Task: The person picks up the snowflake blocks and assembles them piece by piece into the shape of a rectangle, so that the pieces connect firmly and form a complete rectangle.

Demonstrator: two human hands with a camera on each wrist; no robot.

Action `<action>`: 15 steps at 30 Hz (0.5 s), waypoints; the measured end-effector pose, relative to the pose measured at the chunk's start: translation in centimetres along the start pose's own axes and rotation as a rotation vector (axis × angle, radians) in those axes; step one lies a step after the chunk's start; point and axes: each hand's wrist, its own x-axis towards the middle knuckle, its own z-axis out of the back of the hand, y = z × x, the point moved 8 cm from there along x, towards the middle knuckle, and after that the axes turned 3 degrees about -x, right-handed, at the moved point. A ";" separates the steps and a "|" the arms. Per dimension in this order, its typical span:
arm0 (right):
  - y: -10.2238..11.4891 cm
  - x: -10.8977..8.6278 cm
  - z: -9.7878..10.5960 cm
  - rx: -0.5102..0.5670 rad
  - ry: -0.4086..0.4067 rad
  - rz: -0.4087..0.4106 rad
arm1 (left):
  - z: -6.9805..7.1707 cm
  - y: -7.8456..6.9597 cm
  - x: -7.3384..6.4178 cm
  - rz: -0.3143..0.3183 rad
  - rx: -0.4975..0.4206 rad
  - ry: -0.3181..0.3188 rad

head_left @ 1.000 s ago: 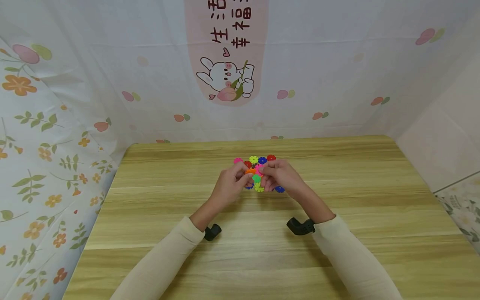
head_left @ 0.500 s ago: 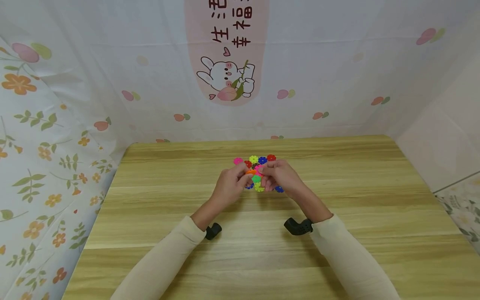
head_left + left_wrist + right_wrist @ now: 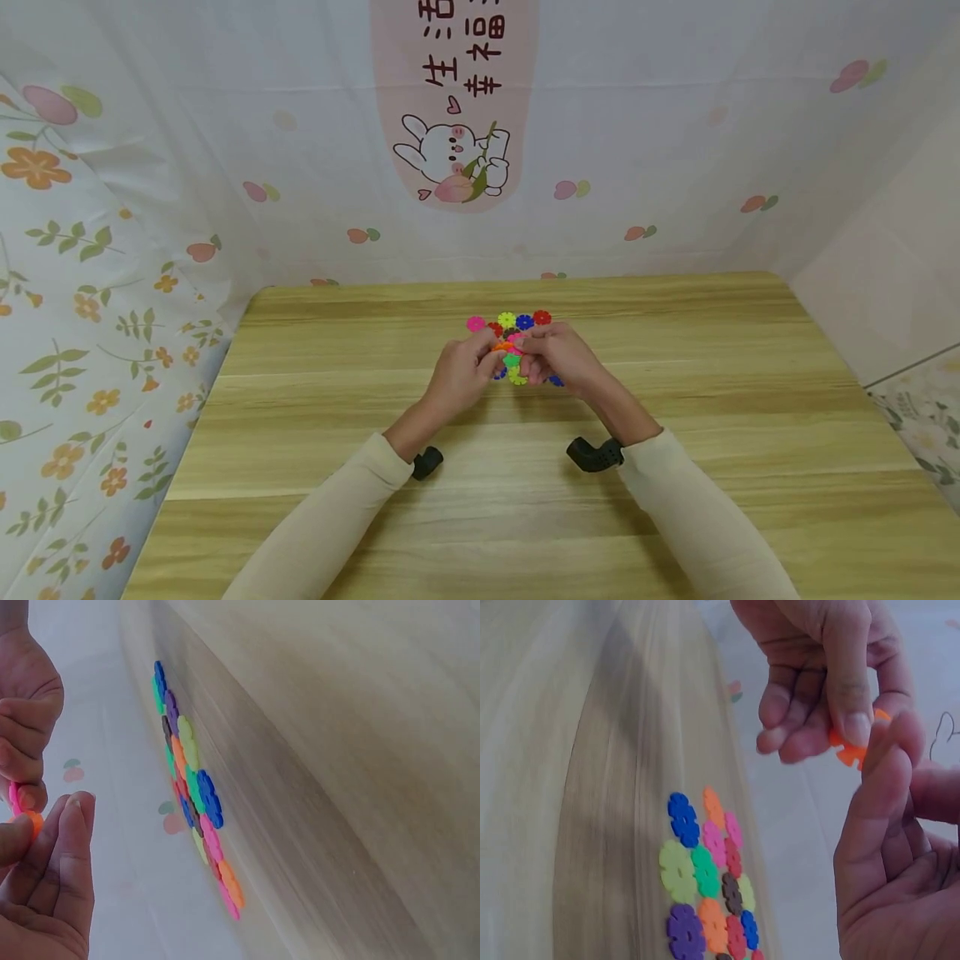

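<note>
In the head view, my left hand [image 3: 459,371] pinches an orange snowflake-shaped building disc [image 3: 502,346] between thumb and fingers. My right hand [image 3: 566,358] pinches a pink building disc [image 3: 14,796], seen at the left edge of the left wrist view. The two hands meet above the far part of the table, and the pink and orange discs come together edge to edge between the fingertips. The right wrist view shows the orange disc's notched rim under the left thumb [image 3: 853,724]; the right fingers [image 3: 889,769] hide the pink disc there.
Several notched discs lie grouped flat on the wooden table [image 3: 480,517] beyond and below the hands, among them a blue disc [image 3: 682,819], a yellow-green disc [image 3: 677,871] and a purple disc [image 3: 685,931]. A patterned cloth [image 3: 637,150] hangs behind the table's far edge.
My right hand has shifted very slightly left, and the pink disc sits a little lower against the orange one. Both hands keep their pinch; the discs on the table stay put.
</note>
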 end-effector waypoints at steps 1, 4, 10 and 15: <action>0.0 0.0 0.0 -0.003 0.007 -0.001 | 0.0 0.1 0.0 0.006 0.001 0.004; -0.1 0.1 0.2 -0.006 0.027 -0.005 | 0.0 0.2 0.0 0.026 -0.002 0.016; -0.3 0.5 0.2 -0.001 0.037 -0.012 | 0.3 0.6 -0.1 0.040 -0.018 0.007; -0.7 0.7 0.9 0.024 0.003 -0.026 | 0.6 1.1 -0.2 0.051 -0.013 -0.002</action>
